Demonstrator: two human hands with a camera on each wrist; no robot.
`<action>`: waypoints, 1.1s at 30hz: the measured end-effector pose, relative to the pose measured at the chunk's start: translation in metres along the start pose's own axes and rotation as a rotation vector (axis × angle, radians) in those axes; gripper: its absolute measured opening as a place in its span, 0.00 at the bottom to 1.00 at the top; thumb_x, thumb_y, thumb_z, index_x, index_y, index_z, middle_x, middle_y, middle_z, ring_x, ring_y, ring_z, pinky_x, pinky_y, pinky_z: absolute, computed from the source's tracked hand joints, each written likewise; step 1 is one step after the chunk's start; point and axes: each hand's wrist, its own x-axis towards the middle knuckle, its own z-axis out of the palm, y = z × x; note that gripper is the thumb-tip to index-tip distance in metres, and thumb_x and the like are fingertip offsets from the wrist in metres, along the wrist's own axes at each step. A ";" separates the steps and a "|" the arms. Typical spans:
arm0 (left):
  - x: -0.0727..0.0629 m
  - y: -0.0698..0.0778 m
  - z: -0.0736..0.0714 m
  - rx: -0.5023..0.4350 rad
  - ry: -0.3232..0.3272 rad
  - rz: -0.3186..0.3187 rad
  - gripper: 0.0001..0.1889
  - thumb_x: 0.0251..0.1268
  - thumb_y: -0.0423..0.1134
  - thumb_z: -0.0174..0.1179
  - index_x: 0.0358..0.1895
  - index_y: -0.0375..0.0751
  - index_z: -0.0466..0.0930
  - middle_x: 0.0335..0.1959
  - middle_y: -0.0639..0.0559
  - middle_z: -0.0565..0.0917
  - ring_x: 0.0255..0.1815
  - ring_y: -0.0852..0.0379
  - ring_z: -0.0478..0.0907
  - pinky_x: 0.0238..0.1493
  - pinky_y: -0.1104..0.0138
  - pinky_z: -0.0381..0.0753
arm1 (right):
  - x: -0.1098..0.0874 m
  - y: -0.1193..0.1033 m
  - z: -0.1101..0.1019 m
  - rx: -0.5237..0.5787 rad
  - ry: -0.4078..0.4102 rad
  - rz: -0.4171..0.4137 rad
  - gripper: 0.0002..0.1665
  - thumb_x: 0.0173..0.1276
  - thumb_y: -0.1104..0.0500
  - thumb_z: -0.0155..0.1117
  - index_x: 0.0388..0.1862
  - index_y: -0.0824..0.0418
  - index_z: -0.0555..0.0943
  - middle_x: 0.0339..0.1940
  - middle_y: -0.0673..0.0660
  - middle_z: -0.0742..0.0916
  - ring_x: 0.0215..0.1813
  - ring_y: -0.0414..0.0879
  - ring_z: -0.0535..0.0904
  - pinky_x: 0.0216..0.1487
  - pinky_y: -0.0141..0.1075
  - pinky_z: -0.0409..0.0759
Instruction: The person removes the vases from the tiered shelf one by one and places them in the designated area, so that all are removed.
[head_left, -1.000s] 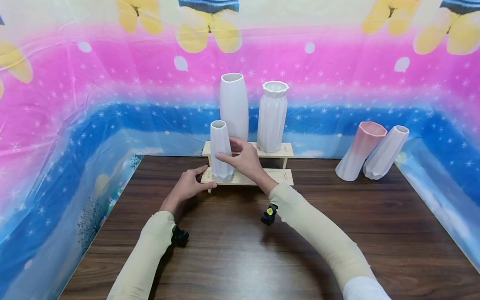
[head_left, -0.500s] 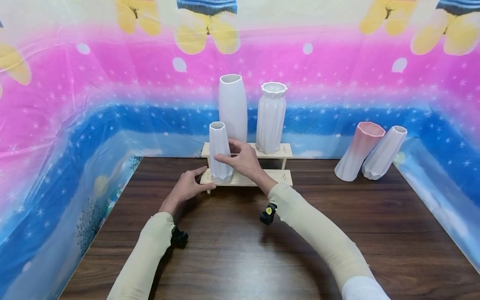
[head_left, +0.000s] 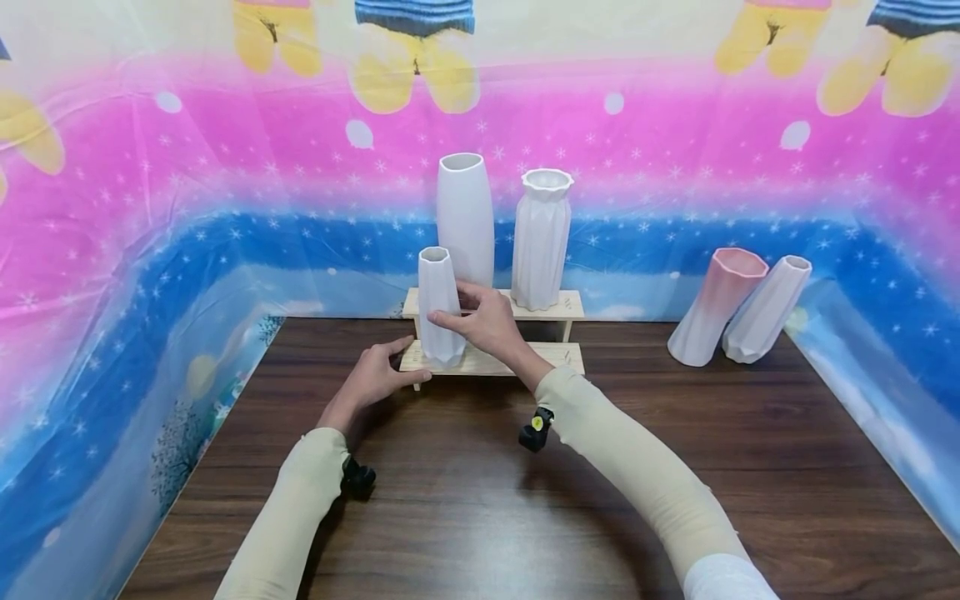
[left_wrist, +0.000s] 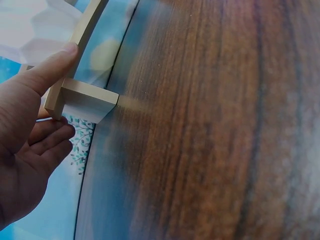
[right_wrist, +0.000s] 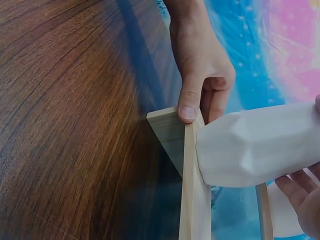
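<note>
A pink-and-blue printed backdrop [head_left: 315, 158] hangs behind a dark table [head_left: 480, 492]. At the frame's centre, the right hand [head_left: 487, 323] grasps a narrow white vase [head_left: 441, 308] on the lower level of a two-step wooden stand [head_left: 517, 358]; the left hand [head_left: 372, 377] pinches its left end. A smooth tall vase [head_left: 465, 217] and a ruffled-rim vase [head_left: 542, 250] occupy the upper level. A pink-topped vase [head_left: 723, 300] and a faceted vase [head_left: 768, 308] sit at right.

Table [head_left: 480, 492], wood-grain: I log a two-step stand [head_left: 482, 363], pink-topped vase [head_left: 714, 312], slim vase [head_left: 767, 312]. Stand: two tall vases [head_left: 542, 246] on upper step [head_left: 566, 305], one narrow vase [head_left: 437, 292] on lower step [head_left: 566, 357].
</note>
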 end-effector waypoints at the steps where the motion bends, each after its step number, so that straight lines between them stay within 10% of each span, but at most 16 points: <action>1: 0.000 0.000 0.000 0.001 -0.001 0.002 0.48 0.62 0.58 0.72 0.78 0.35 0.63 0.42 0.38 0.83 0.23 0.53 0.65 0.45 0.55 0.72 | 0.000 -0.001 0.000 -0.001 0.001 0.000 0.38 0.61 0.44 0.79 0.69 0.51 0.80 0.60 0.53 0.87 0.57 0.49 0.86 0.53 0.47 0.85; 18: 0.001 0.000 0.001 -0.001 0.000 -0.004 0.47 0.63 0.58 0.71 0.78 0.36 0.63 0.29 0.46 0.79 0.16 0.57 0.62 0.44 0.56 0.74 | -0.005 -0.004 -0.003 -0.022 0.036 -0.028 0.37 0.62 0.46 0.79 0.69 0.54 0.81 0.60 0.56 0.87 0.57 0.51 0.86 0.52 0.45 0.85; 29: 0.001 -0.001 0.001 -0.007 0.006 -0.005 0.49 0.61 0.58 0.72 0.78 0.35 0.62 0.52 0.36 0.83 0.18 0.54 0.69 0.43 0.57 0.75 | -0.016 -0.011 -0.019 -0.002 0.044 -0.015 0.36 0.61 0.46 0.80 0.67 0.54 0.82 0.58 0.55 0.88 0.56 0.51 0.86 0.49 0.45 0.86; 33: 0.000 -0.001 0.002 -0.008 0.003 -0.007 0.49 0.62 0.58 0.72 0.79 0.35 0.62 0.38 0.40 0.83 0.15 0.55 0.66 0.41 0.57 0.75 | -0.021 -0.013 -0.028 -0.011 0.051 -0.003 0.36 0.60 0.45 0.80 0.66 0.54 0.83 0.58 0.55 0.88 0.57 0.51 0.86 0.48 0.45 0.86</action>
